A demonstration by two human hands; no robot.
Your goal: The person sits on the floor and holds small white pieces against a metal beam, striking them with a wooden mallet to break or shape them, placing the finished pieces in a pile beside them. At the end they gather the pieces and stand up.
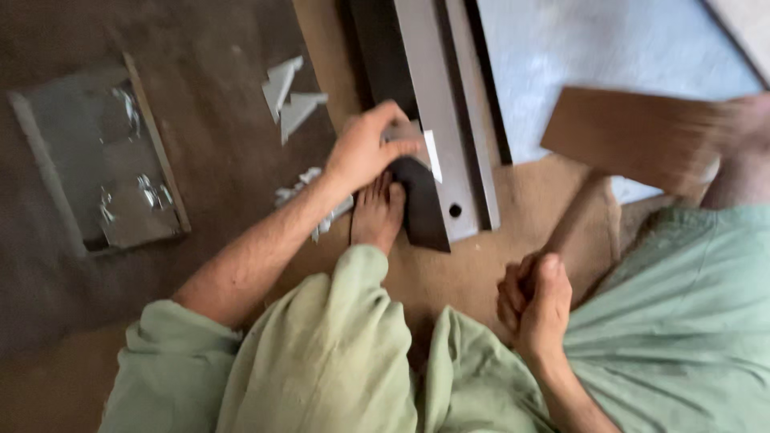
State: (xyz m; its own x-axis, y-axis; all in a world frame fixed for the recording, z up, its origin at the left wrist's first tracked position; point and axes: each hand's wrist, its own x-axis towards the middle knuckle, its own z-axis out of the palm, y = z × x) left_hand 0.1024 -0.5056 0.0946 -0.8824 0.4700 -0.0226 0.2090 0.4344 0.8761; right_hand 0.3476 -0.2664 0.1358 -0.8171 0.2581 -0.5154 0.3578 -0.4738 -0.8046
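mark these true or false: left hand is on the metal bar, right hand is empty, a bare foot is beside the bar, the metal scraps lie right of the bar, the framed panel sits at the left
1. The left hand rests on the long metal bar. True.
2. The right hand is empty. False: its grip is closed round a blurred wooden handle.
3. A bare foot lies beside the near end of the bar. True.
4. The pale metal scraps lie right of the bar. False: they lie on the floor to its left.
5. A flat framed panel lies at the left of the view. True.
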